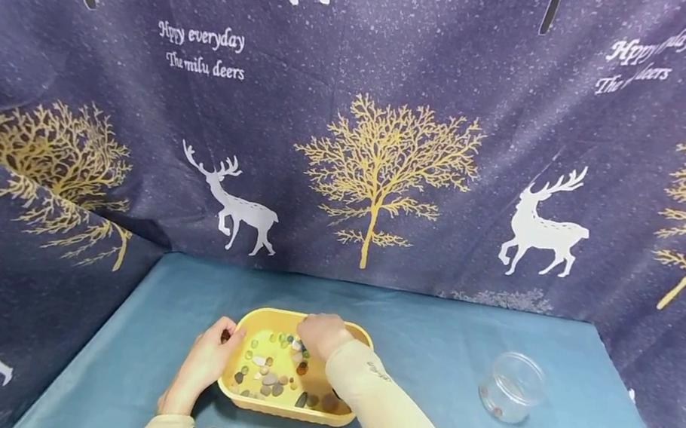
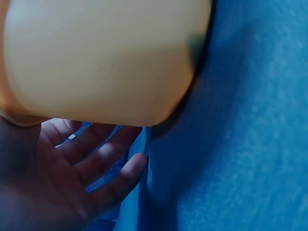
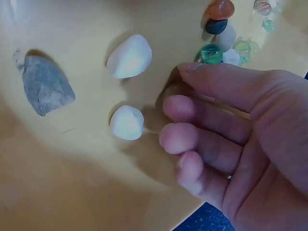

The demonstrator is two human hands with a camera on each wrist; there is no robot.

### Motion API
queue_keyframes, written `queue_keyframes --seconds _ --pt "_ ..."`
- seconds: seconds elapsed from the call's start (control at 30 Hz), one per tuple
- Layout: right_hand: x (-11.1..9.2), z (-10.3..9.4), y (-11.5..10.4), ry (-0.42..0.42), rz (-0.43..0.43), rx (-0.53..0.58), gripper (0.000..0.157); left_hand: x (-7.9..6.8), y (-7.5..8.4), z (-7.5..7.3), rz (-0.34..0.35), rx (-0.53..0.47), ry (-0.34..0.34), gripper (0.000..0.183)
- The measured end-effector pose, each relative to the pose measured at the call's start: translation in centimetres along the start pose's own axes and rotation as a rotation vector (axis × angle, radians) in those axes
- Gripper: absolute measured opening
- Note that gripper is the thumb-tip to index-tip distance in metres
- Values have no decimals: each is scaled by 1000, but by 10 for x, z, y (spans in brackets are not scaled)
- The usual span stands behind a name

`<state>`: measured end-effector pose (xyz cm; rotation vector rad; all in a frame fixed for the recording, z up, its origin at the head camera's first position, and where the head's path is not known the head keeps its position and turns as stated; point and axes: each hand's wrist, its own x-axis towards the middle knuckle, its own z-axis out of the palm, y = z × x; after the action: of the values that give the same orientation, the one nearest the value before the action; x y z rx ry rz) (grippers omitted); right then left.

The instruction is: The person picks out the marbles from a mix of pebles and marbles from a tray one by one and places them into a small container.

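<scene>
A yellow tub [image 1: 287,411] sits on the table with several stones and glass marbles in it. My left hand [image 1: 207,360] grips its left end, thumb over the rim; in the left wrist view the other fingers [image 2: 98,161] spread along the outer wall. Inside the tub's far right part, my right hand [image 1: 322,333] reaches down with bent fingers. The right wrist view has its fingertips [image 3: 179,137] beside a small white stone [image 3: 127,122], nothing visible in the palm. A larger white stone [image 3: 130,57], a grey pointed stone [image 3: 47,85] and a green marble [image 3: 211,54] lie around.
To the right of the tub stands a clear round jar [image 1: 512,389] with a few small things at its bottom. A blue cloth [image 1: 416,426] covers the table. Behind and at the sides hangs a dark curtain [image 1: 361,33] printed with deer and trees.
</scene>
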<state>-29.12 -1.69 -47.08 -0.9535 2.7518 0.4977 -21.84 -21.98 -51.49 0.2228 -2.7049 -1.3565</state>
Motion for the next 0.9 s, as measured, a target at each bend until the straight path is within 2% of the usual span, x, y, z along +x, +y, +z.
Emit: queue_keyframes --seconds 0.23,0.4,0.67,0.9 --pt "-5 -3 1 6 -19 37 15 -1 0 1 5 -14 5 21" --pt "-15 -12 8 25 -63 121 15 -1 -1 2 6 -15 2 21" --pt "-44 -31 35 95 -113 381 20 2 -1 2 9 1 8 19" --pt "-61 -33 59 177 -184 555 12 2 -3 2 12 -4 -6 20"
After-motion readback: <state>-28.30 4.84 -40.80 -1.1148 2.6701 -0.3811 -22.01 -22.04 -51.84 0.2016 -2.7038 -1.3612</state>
